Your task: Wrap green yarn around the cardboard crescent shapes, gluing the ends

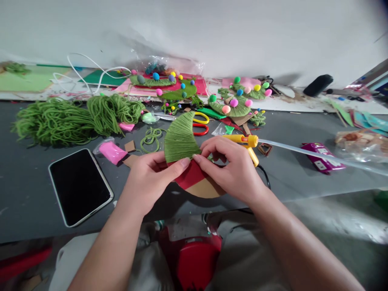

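Observation:
Both hands hold one craft piece (182, 141) above the near edge of the dark table (36, 194). It is a curved cardboard shape, wound with green yarn at the top, with a red band and bare brown card below. My left hand (151, 178) grips it from the left, thumb pressed on the edge of the yarn. My right hand (230, 169) pinches it from the right, fingertips meeting the left thumb. A yellow glue gun (247, 143) lies just behind my right hand, with a clear glue stick (303, 151) pointing right.
A black tablet (79, 186) lies at the left. Piles of green yarn (75, 117) fill the back left. Finished green pieces with coloured pompoms (236, 103), red and yellow scissors (200, 123), pink packets (110, 151) and a purple wrapper (323, 157) are scattered behind. A red object (190, 258) sits in my lap.

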`<state>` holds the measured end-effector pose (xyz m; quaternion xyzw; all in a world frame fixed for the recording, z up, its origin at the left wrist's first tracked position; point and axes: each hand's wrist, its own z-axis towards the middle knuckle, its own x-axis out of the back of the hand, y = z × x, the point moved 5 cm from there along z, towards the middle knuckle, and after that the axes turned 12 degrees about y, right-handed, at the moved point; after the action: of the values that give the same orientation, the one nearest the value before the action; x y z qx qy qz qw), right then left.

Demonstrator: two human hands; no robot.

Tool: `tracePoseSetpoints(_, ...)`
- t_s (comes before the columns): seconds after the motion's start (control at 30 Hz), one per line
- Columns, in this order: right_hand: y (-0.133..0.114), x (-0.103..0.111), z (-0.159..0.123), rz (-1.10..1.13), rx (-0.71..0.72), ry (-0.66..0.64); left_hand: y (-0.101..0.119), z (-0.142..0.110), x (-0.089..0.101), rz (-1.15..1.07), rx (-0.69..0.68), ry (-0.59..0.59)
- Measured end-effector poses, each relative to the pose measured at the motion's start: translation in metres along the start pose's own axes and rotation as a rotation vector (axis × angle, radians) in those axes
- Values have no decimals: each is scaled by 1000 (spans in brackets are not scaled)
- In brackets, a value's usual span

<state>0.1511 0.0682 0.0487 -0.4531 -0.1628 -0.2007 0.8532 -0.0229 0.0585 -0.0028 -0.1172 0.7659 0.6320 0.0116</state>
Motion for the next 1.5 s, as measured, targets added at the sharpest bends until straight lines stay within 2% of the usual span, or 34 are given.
tracePoseSetpoints(0.3,-1,0,-2,11,0,-27,1,1,3,85,-98,129)
tracePoseSetpoints(0.5,-4,-1,-3,3,5,-57,0,3,5,127,-124,170)
tracePoseSetpoints(0.97,1,-5,-6,-19,-60,31,3,-2,-3,126,-100,73)
tracePoseSetpoints(1.27,4,5,-2,-52,-25,-16,0,2,5,125,-125,181)
tracePoseSetpoints(1.5,8,9,4,-34,28,-114,0,3,7,91,-121,149)
